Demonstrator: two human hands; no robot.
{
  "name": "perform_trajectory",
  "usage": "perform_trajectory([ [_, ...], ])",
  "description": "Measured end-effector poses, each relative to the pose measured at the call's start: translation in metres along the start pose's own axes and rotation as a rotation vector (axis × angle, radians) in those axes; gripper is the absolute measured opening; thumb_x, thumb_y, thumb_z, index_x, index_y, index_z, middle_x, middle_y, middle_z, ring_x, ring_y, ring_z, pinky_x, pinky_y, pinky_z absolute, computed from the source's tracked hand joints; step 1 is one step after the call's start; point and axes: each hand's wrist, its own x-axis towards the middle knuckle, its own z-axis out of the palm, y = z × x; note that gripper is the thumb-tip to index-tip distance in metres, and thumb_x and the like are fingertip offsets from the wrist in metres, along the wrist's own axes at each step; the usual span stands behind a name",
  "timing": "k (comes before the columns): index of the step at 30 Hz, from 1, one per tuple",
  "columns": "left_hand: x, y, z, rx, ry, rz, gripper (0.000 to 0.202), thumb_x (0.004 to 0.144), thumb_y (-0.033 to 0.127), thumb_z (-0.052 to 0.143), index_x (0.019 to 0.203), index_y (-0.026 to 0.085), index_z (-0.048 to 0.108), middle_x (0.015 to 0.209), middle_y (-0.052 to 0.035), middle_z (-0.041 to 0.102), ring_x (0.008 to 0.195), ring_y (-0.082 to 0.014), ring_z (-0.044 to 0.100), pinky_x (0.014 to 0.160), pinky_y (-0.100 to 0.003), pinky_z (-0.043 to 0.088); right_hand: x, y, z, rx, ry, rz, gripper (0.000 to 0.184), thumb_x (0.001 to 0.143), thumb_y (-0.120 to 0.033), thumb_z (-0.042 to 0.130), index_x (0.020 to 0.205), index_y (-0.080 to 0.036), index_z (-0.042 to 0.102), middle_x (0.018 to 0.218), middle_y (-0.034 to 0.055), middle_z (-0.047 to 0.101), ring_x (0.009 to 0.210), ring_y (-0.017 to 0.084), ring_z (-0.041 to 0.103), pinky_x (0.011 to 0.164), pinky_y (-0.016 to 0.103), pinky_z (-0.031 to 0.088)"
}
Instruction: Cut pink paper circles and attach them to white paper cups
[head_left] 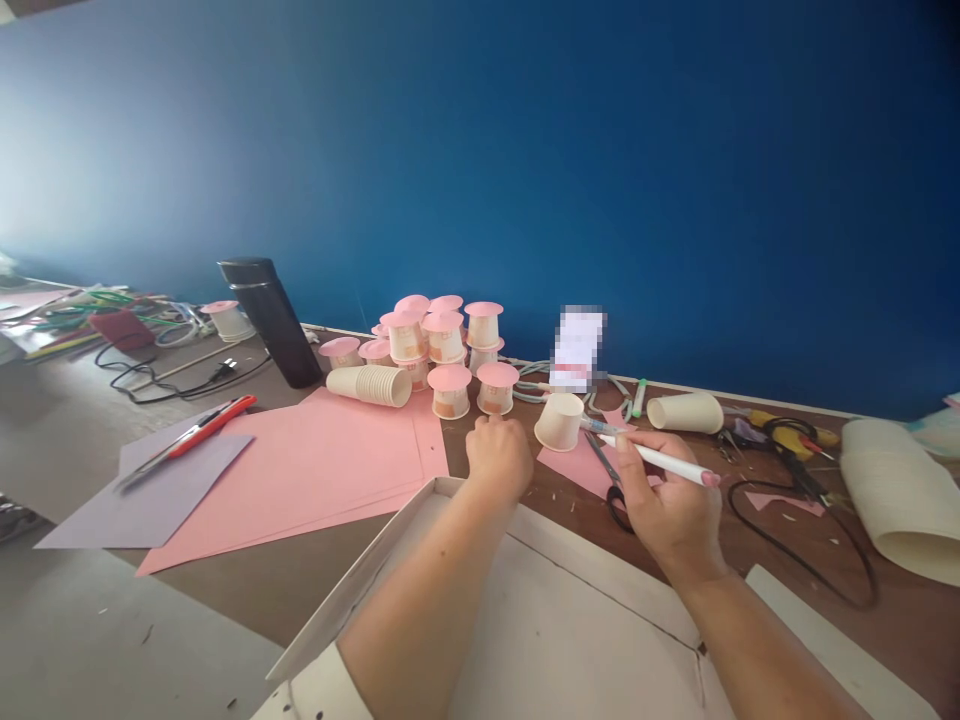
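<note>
Right hand (679, 512), right of centre, has a pinch grip on a slim white marker (667, 463), pink at one end, the other aimed toward a plain upturned cup (559, 424)! Left hand (499, 458), mid-frame, curls beside a pale cup (495, 398) capped with a pink disc (498, 375); whether it grasps anything, I can't tell. Pink sheets (337, 460) spread across the brown surface (911, 640) at left, black flask (277, 330) behind them, and blue wall (525, 150) fills the top!
</note>
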Motion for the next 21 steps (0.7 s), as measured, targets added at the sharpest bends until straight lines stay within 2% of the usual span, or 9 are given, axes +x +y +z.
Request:
perform_trajectory([
  [2, -0.0009, -0.0018, -0.0034, 0.03, -0.029, 0.003, 0.03, 0.084, 0.024, 0.057, 0.11, 0.012, 0.065, 0.114, -0.0192, 0.063, 0.112, -0.0301, 0.055, 0.087, -0.035, 0.047, 0.0, -0.0006, -0.0003, 0.01, -0.004, 0.004, 0.025, 0.089, -0.043, 0.058, 0.089, -0.02, 0.068, 0.082, 0.0077, 0.073, 0.068, 0.021, 0.067, 0.065, 0.03, 0.051],
  [7, -0.0024, -0.0013, -0.0058, 0.033, -0.107, -0.002, 0.035, 0.082, 0.013, 0.054, 0.116, 0.011, 0.063, 0.122, -0.0206, 0.06, 0.114, -0.0282, 0.057, 0.087, -0.031, 0.047, 0.0013, -0.0013, -0.0009, 0.016, 0.0, -0.003, 0.024, 0.089, -0.041, 0.058, 0.089, -0.019, 0.067, 0.083, 0.0077, 0.074, 0.071, 0.021, 0.067, 0.065, 0.03, 0.05],
  [17, -0.0043, 0.0016, -0.0063, 0.093, -0.115, 0.029, 0.034, 0.083, 0.01, 0.052, 0.116, 0.005, 0.061, 0.118, -0.0244, 0.059, 0.111, -0.0282, 0.059, 0.09, -0.031, 0.046, 0.0001, 0.0012, 0.0, 0.033, -0.007, 0.016, 0.026, 0.089, -0.044, 0.058, 0.089, -0.02, 0.068, 0.085, 0.0084, 0.074, 0.066, 0.02, 0.066, 0.061, 0.031, 0.049],
  [21, -0.0053, -0.0002, -0.0089, 0.071, -0.136, 0.015, 0.032, 0.083, 0.008, 0.049, 0.113, 0.003, 0.062, 0.116, -0.0265, 0.059, 0.112, -0.0308, 0.059, 0.09, -0.033, 0.046, 0.0001, 0.0023, -0.0003, 0.033, -0.014, 0.018, 0.025, 0.089, -0.043, 0.057, 0.09, -0.02, 0.067, 0.082, 0.0072, 0.074, 0.066, 0.02, 0.066, 0.06, 0.03, 0.049],
])
